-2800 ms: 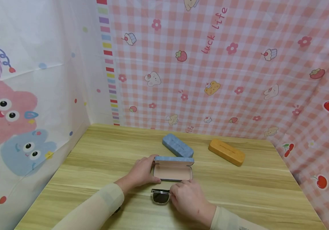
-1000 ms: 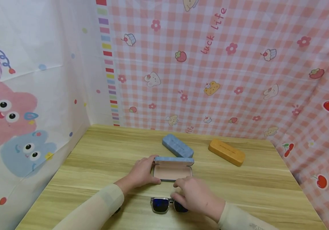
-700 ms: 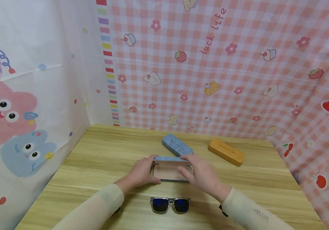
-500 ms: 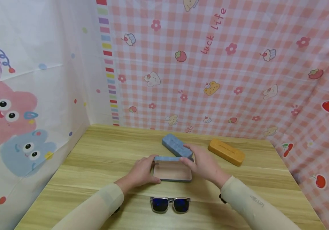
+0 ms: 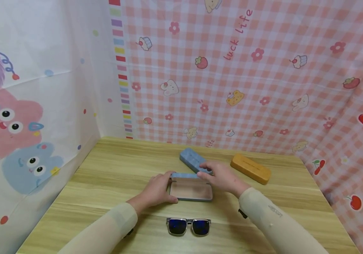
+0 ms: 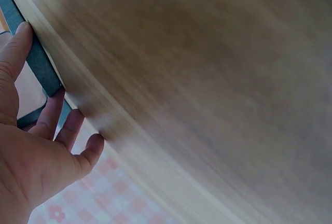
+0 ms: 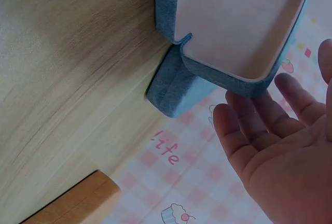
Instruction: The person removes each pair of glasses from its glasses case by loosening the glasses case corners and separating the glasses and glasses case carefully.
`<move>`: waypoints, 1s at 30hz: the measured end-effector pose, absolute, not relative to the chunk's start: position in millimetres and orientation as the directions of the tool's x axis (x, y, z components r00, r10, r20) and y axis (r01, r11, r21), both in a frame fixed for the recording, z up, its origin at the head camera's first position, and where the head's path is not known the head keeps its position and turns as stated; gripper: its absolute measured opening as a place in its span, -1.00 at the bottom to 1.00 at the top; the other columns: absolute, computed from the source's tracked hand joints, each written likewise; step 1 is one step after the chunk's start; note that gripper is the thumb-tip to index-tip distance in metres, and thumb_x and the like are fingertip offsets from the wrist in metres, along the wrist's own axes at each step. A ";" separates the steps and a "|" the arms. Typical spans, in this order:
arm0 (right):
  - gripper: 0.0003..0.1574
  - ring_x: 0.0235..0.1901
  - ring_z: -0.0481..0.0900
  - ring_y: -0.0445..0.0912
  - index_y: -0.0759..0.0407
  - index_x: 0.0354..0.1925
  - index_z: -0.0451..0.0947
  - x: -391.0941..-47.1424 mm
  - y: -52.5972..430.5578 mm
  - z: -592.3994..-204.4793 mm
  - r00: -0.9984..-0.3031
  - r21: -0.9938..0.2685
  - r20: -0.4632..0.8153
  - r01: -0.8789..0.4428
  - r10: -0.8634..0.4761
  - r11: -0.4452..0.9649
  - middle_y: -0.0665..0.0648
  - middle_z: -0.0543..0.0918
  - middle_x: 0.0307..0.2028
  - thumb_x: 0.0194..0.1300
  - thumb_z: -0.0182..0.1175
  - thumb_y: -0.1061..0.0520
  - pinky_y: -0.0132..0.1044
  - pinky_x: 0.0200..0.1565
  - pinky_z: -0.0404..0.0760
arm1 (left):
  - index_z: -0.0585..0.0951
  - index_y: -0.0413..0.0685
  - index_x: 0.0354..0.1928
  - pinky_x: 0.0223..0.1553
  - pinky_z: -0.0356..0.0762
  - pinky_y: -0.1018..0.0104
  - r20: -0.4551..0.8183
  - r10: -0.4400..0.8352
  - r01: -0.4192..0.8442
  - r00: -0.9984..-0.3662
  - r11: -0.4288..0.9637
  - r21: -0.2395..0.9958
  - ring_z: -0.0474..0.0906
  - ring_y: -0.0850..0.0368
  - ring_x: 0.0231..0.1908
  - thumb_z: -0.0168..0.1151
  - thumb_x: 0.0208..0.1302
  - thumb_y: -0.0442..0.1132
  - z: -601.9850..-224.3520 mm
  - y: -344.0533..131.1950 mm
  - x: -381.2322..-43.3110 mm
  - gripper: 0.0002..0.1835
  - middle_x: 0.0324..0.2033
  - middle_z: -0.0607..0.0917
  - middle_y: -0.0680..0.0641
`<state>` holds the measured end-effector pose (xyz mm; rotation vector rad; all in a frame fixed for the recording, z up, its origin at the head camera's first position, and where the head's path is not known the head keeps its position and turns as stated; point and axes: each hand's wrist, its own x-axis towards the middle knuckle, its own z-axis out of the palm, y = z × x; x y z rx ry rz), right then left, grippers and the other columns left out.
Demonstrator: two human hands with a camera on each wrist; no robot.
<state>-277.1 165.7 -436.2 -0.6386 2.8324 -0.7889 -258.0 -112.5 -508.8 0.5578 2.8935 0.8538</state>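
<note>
A blue glasses case point(image 5: 191, 191) stands with its lid raised, showing a pale pink lining with nothing in it. My left hand point(image 5: 156, 188) holds its left end, the thumb at the front edge, as the left wrist view also shows on the case's side point(image 6: 42, 66). At the lid's right end is my right hand point(image 5: 225, 178); in the right wrist view its fingers point(image 7: 236, 130) extend behind the lid point(image 7: 228, 76) while the thumb stands apart. Sunglasses point(image 5: 177, 227) with a clear frame and dark blue lenses lie in front of the case, untouched.
Behind the raised lid lies a second, closed blue glasses case point(image 5: 191, 158). An orange glasses case point(image 5: 250, 169) rests to its right. Patterned cloth point(image 5: 213, 81) hangs behind the wooden table point(image 5: 111, 155).
My right hand has let go of the sunglasses and moved up and away to the lid's right end. The sunglasses now lie lenses up. My left hand has stayed on the case.
</note>
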 end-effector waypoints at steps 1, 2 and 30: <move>-0.37 0.26 0.67 0.13 0.11 0.39 0.60 -278.2 164.9 -437.4 -0.900 -0.521 -0.022 -0.362 -0.436 0.773 0.19 0.70 0.30 0.59 0.21 -0.21 0.17 0.27 0.65 | 0.40 -0.13 0.53 0.42 0.39 -0.24 0.030 0.362 0.320 -0.932 0.779 0.540 0.61 -0.19 0.24 0.77 -0.05 0.10 -508.8 -112.5 -258.1 0.13 0.10 0.80 -0.11; -0.39 0.25 0.68 0.10 0.11 0.37 0.61 -279.2 164.3 -438.7 -0.897 -0.521 -0.029 -0.363 -0.441 0.772 0.18 0.72 0.28 0.60 0.21 -0.20 0.15 0.27 0.66 | 0.40 -0.13 0.53 0.42 0.39 -0.24 0.029 0.360 0.317 -0.932 0.779 0.541 0.61 -0.19 0.24 0.77 -0.05 0.10 -508.9 -112.5 -258.0 0.13 0.10 0.80 -0.11; -0.36 0.19 0.67 -0.01 -0.02 0.27 0.71 -297.1 169.6 -453.2 -0.860 -0.535 -0.207 -0.299 -0.466 0.790 0.06 0.77 0.16 0.57 0.13 -0.38 0.08 0.26 0.65 | 0.41 -0.14 0.52 0.44 0.37 -0.24 0.032 0.357 0.315 -0.934 0.776 0.547 0.60 -0.21 0.25 0.78 -0.06 0.07 -505.8 -111.1 -255.9 0.12 0.13 0.78 -0.12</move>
